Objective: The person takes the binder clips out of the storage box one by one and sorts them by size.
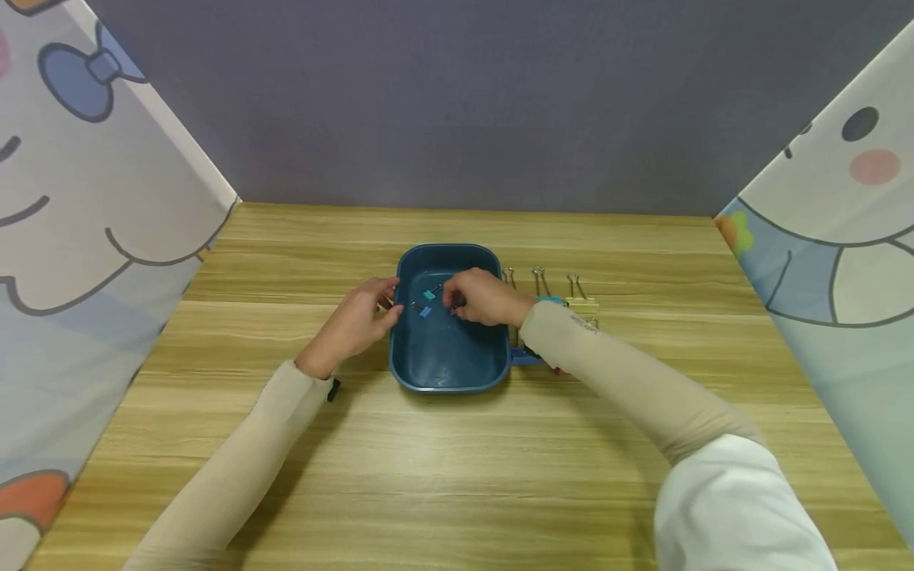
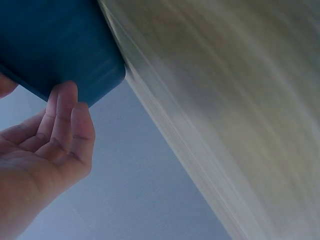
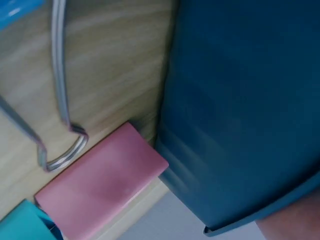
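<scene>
A dark blue tray (image 1: 439, 366) lies on the wooden table. My left hand (image 1: 355, 321) is at its left side, thumb and fingers apart, fingertips touching the rim; in the left wrist view the loosely bent fingers (image 2: 65, 117) overlap the outer wall. Inside the tray are a small teal binder clip (image 1: 429, 295) and a small blue binder clip (image 1: 425, 312). Over the tray's right half, my right hand (image 1: 485, 297) points its bent fingers down, pinching a small binder clip (image 1: 454, 311), mostly hidden, with a bit of purple showing.
Larger binder clips stand right of the tray, partly behind my right forearm: a yellow one (image 1: 584, 306), a blue one (image 1: 526, 357) and others. A pink clip (image 3: 102, 182) and a teal clip (image 3: 25, 222) sit close beside the tray wall. A grey panel (image 1: 471, 103) rises behind.
</scene>
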`<state>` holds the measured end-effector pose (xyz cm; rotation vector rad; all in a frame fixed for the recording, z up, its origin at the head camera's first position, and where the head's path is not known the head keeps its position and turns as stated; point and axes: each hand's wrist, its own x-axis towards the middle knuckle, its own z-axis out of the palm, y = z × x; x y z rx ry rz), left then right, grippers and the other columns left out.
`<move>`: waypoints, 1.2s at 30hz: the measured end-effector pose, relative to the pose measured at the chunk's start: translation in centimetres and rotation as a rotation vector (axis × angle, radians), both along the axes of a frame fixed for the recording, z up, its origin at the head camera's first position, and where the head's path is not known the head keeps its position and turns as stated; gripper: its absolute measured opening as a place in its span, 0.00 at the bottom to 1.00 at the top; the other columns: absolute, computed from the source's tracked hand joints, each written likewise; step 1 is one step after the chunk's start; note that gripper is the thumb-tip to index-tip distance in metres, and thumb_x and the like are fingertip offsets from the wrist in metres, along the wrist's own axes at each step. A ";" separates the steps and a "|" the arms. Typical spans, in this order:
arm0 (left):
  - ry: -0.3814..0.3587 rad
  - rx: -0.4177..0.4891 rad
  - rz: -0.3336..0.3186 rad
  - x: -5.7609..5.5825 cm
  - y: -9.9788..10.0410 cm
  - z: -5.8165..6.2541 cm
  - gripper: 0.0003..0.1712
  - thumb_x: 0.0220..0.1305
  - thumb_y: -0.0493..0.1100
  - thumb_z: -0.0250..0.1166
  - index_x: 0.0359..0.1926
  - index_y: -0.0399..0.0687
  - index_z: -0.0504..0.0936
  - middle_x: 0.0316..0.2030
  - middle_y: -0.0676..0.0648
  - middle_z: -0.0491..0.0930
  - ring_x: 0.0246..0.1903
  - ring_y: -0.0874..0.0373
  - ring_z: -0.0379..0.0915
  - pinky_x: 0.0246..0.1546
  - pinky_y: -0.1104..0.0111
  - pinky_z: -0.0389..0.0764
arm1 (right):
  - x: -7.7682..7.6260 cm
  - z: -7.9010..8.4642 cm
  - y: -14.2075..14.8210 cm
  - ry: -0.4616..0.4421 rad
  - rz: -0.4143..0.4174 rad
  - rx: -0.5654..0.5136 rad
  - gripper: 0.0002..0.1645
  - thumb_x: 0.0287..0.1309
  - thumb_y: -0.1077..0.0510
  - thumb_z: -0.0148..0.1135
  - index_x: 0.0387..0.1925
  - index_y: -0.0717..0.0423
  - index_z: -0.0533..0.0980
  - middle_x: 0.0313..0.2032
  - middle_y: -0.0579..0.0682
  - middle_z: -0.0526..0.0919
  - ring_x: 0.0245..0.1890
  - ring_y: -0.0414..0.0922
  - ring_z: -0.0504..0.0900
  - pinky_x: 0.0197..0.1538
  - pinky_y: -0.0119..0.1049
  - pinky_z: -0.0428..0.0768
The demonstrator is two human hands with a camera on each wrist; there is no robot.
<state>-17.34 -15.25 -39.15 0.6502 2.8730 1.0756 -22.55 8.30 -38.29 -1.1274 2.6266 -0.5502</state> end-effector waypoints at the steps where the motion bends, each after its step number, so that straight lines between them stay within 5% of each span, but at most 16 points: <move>1: 0.001 0.001 -0.001 0.0 0.0 0.0 0.27 0.62 0.36 0.62 0.61 0.29 0.68 0.40 0.39 0.75 0.39 0.49 0.76 0.36 0.60 0.78 | 0.0 0.0 -0.1 0.002 -0.001 0.002 0.06 0.52 0.66 0.67 0.33 0.56 0.80 0.32 0.47 0.80 0.35 0.43 0.78 0.42 0.35 0.76; 11: -0.002 0.000 -0.001 -0.1 0.2 0.1 0.27 0.62 0.36 0.62 0.60 0.29 0.69 0.40 0.38 0.76 0.39 0.49 0.76 0.36 0.60 0.78 | 0.0 0.0 -0.2 -0.018 -0.047 0.038 0.03 0.54 0.64 0.66 0.31 0.54 0.81 0.30 0.45 0.81 0.34 0.41 0.78 0.41 0.33 0.76; 20: -0.003 -0.002 0.000 0.1 0.1 0.2 0.27 0.62 0.36 0.62 0.60 0.29 0.69 0.40 0.38 0.76 0.39 0.49 0.76 0.36 0.60 0.78 | 0.1 1.1 0.8 -0.006 0.008 -0.157 0.04 0.53 0.65 0.67 0.29 0.54 0.81 0.31 0.44 0.82 0.31 0.38 0.80 0.37 0.31 0.77; 27: -0.013 -0.004 0.006 0.2 0.2 0.3 0.27 0.63 0.36 0.62 0.61 0.29 0.68 0.40 0.39 0.75 0.40 0.49 0.76 0.37 0.60 0.78 | 0.0 2.3 1.7 -0.070 -0.051 -0.217 0.03 0.55 0.65 0.66 0.30 0.54 0.81 0.31 0.45 0.82 0.31 0.37 0.80 0.35 0.31 0.79; 36: 0.002 0.014 0.006 0.2 0.1 0.1 0.27 0.62 0.36 0.62 0.60 0.29 0.69 0.40 0.40 0.76 0.39 0.49 0.76 0.37 0.60 0.78 | -0.3 3.4 3.2 -0.031 -0.092 -0.273 0.05 0.55 0.63 0.65 0.28 0.49 0.80 0.31 0.42 0.82 0.30 0.35 0.79 0.36 0.32 0.78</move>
